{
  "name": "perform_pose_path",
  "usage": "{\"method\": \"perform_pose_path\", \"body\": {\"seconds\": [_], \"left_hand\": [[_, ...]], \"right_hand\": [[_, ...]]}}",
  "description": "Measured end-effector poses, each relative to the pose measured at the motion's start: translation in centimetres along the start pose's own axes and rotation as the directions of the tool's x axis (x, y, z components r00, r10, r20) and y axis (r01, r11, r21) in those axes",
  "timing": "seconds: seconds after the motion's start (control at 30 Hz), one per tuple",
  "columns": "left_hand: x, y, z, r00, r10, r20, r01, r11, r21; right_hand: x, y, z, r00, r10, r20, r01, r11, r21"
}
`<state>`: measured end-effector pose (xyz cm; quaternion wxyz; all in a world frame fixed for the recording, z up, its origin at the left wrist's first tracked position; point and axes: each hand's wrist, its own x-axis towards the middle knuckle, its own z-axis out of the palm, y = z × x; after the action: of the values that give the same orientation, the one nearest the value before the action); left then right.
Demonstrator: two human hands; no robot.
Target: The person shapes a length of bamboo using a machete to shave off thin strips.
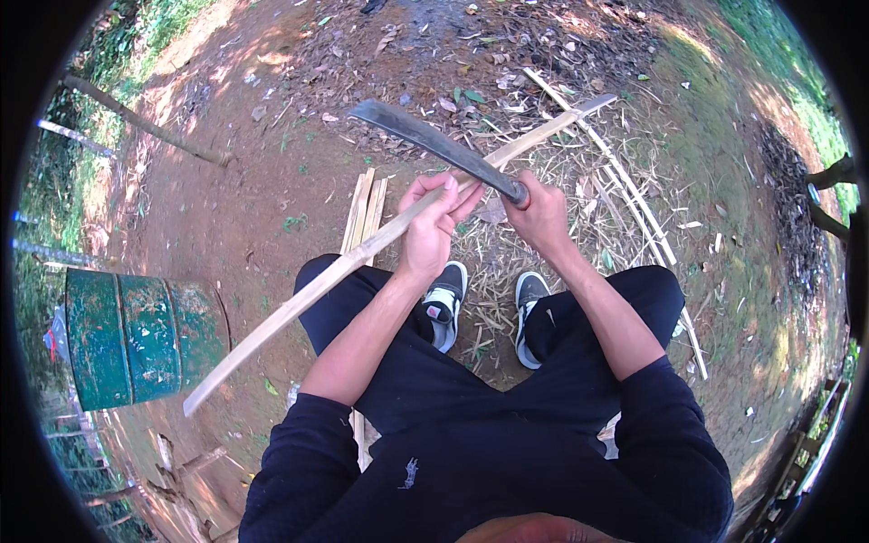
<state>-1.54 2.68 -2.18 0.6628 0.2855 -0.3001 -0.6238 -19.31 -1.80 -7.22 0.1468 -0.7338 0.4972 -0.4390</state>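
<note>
My left hand [427, 226] is wrapped round a long pale bamboo strip [312, 291], which slants from low on the left, beside the drum, up to the far right. My right hand [540, 215] grips a machete [416, 133] by its handle, most of which is hidden in the fist. The dark curved blade points to the far left and crosses over the strip just beyond my left fingers. Whether the edge touches the strip, I cannot tell. Both hands are above the ground, in front of my bent knees.
A dented green metal drum [145, 337] stands at the left. Several split bamboo pieces [360, 210] lie beside my left knee. Longer thin strips [644, 217] lie on the ground to the right. Pale shavings [489, 271] litter the dirt between and beyond my shoes.
</note>
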Motion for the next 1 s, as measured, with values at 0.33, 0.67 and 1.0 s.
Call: {"method": "perform_pose_path", "body": {"seconds": [0.33, 0.67, 1.0], "left_hand": [[0.9, -0.7, -0.7, 0.995, -0.011, -0.098, 0.010, 1.000, -0.012], [1.5, -0.6, -0.9, 0.995, 0.012, -0.102, -0.021, 0.996, -0.089], [1.7, -0.9, -0.9, 0.992, -0.050, -0.118, 0.032, 0.988, -0.152]], "right_hand": [[-0.3, 1.7, 0.8, 0.998, -0.058, 0.010, 0.059, 0.984, -0.167], [-0.4, 2.4, 0.8, 0.995, -0.096, -0.038, 0.085, 0.970, -0.226], [-0.2, 3.5, 0.6, 1.000, -0.022, 0.019, 0.026, 0.955, -0.295]]}}
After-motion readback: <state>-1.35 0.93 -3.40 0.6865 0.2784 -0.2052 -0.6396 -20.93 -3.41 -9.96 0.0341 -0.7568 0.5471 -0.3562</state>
